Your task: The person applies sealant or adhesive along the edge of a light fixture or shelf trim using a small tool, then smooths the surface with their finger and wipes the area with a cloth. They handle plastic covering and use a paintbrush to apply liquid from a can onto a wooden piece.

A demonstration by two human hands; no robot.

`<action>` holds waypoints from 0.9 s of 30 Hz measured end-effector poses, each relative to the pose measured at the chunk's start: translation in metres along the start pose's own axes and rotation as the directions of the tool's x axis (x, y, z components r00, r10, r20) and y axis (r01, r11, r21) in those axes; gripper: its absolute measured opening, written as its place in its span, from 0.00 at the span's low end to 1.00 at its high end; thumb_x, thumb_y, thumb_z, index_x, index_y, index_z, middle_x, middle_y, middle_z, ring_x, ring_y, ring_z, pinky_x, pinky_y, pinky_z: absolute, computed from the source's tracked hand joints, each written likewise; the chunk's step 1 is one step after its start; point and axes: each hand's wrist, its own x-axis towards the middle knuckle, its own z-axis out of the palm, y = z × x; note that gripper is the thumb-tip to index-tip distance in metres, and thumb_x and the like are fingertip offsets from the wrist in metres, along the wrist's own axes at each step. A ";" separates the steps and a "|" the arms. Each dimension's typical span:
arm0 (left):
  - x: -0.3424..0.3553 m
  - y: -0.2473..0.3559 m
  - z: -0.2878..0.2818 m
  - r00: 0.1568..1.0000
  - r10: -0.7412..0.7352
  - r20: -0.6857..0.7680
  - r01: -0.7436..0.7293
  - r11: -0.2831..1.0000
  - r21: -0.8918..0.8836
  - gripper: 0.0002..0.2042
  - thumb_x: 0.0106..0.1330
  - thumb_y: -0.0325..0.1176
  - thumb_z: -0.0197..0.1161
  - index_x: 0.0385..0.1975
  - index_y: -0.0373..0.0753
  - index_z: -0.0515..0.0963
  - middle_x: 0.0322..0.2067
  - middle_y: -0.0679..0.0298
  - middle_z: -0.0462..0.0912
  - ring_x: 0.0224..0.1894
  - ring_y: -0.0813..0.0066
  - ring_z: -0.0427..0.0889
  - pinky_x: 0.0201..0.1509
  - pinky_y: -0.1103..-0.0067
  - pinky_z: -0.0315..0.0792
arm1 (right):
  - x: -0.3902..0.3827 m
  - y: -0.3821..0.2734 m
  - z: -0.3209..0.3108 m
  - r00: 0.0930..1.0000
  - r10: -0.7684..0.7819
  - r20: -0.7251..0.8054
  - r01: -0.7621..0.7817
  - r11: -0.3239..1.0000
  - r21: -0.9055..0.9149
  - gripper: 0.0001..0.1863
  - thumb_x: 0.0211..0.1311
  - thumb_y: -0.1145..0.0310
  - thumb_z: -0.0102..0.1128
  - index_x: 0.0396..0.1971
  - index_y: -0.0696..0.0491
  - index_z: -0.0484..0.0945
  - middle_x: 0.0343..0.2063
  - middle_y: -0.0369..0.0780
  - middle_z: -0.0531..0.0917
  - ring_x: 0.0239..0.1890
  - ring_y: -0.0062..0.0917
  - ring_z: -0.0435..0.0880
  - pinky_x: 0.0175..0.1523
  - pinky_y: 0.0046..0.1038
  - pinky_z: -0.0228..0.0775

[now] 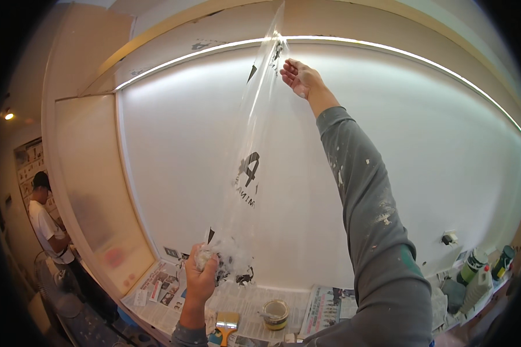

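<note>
Clear plastic film, thin sheet with black print, hangs stretched between the two hands in front of the white wall. Looks near weightless, limp, no stiffness; likely clings, tears or stretches if yanked, slippery when flat. Best held where it's bunched, or pinched at an edge; a flat palm would probably slide off.

Left hand low, just above the counter, forearm coming up from the lower edge, fist clenched around a crumpled wad of the film's bottom end. Grip firm, knuckles toward camera.

Right hand raised high, arm in a paint-spattered grey sleeve nearly fully extended up toward the lit strip at the wall's top. Palm open, fingers spread, beside the film's upper part; touching or just apart, cannot tell. Not closed on anything.

Counter is covered in newspaper; a brush and a tape roll lie below the left hand. Another person stands far left.
</note>
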 end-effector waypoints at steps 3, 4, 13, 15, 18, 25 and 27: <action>-0.001 0.003 0.000 1.000 -0.010 0.013 0.009 1.000 0.016 0.06 0.69 0.25 0.56 0.43 0.35 0.74 0.29 0.74 0.76 0.29 0.90 0.70 0.32 0.88 0.66 | -0.005 -0.006 -0.026 0.992 -0.104 -0.065 0.090 0.977 -0.194 0.13 0.69 0.61 0.60 0.37 0.58 0.78 0.31 0.40 0.81 0.29 0.27 0.83 0.33 0.27 0.80; -0.001 0.005 0.000 1.000 -0.012 0.025 0.011 0.999 0.031 0.06 0.69 0.25 0.56 0.43 0.35 0.74 0.29 0.74 0.76 0.29 0.90 0.70 0.32 0.88 0.66 | -0.006 -0.009 -0.036 0.972 -0.207 -0.110 0.168 0.942 -0.291 0.14 0.69 0.60 0.60 0.37 0.59 0.78 0.31 0.41 0.82 0.27 0.26 0.83 0.31 0.27 0.79; 0.001 -0.008 0.002 0.997 -0.073 0.009 0.074 0.997 -0.029 0.06 0.69 0.24 0.56 0.44 0.36 0.74 0.30 0.74 0.76 0.29 0.90 0.70 0.33 0.88 0.66 | 0.018 -0.065 0.016 0.662 -0.749 0.013 0.338 0.283 -0.897 0.22 0.60 0.46 0.67 0.34 0.53 0.86 0.32 0.42 0.88 0.35 0.35 0.87 0.41 0.36 0.77; 0.001 -0.011 0.003 0.997 -0.077 -0.002 0.077 0.996 -0.034 0.07 0.69 0.24 0.56 0.44 0.36 0.74 0.30 0.73 0.76 0.30 0.90 0.70 0.34 0.88 0.66 | 0.019 -0.073 0.014 0.611 -0.786 0.093 0.241 0.072 -0.968 0.22 0.58 0.44 0.67 0.35 0.49 0.87 0.33 0.42 0.88 0.39 0.38 0.86 0.45 0.38 0.76; 0.001 -0.014 0.002 0.998 -0.065 -0.015 0.065 0.998 0.001 0.07 0.69 0.24 0.56 0.44 0.35 0.74 0.30 0.73 0.76 0.30 0.90 0.71 0.34 0.88 0.67 | 0.028 -0.075 0.003 0.631 -0.770 0.098 0.238 0.072 -0.969 0.18 0.62 0.46 0.63 0.39 0.44 0.87 0.35 0.43 0.87 0.42 0.41 0.85 0.47 0.39 0.77; 0.003 -0.019 0.000 0.998 -0.066 0.009 0.066 0.998 -0.012 0.07 0.69 0.25 0.57 0.45 0.35 0.74 0.31 0.72 0.77 0.31 0.89 0.71 0.34 0.87 0.67 | 0.040 -0.056 0.006 0.603 -0.796 0.048 0.416 0.262 -0.870 0.13 0.59 0.58 0.64 0.33 0.53 0.85 0.29 0.40 0.86 0.33 0.32 0.84 0.41 0.32 0.77; 0.004 -0.021 0.000 0.998 -0.067 0.019 0.067 0.998 -0.021 0.07 0.69 0.25 0.57 0.45 0.35 0.74 0.31 0.72 0.77 0.31 0.89 0.71 0.34 0.87 0.67 | 0.034 -0.057 0.016 0.615 -0.788 0.027 0.427 0.304 -0.852 0.14 0.60 0.60 0.66 0.25 0.57 0.83 0.17 0.38 0.83 0.17 0.20 0.81 0.27 0.24 0.77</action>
